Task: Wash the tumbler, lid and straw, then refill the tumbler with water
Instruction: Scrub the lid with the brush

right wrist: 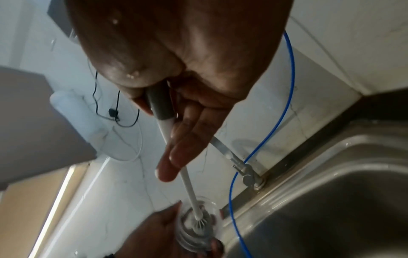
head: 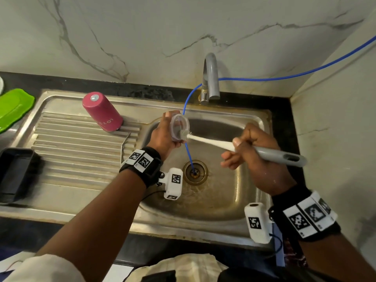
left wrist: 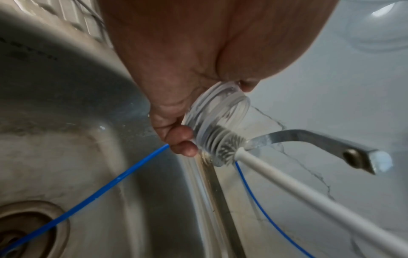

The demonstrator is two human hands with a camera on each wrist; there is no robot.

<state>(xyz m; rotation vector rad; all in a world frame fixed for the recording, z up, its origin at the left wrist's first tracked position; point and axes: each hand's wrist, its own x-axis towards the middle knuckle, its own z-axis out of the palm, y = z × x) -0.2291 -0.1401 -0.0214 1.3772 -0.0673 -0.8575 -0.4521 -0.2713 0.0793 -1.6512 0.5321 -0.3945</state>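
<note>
1 lid (head: pixel 180 127) gripped, left hand (head: pixel 162 137) | 1 brush (head: pixel 213 142) gripped, right hand (head: pixel 252 151) | 1 tumbler (head: pixel 102 113)

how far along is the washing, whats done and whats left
Likely done: the pink tumbler stands upside down on the drainboard, apparently washed. In hand: the left hand holds the clear lid over the sink while the right hand works the brush into it. Left: rinsing the lid, washing the straw, which isn't clearly visible, and refilling the tumbler.
</note>
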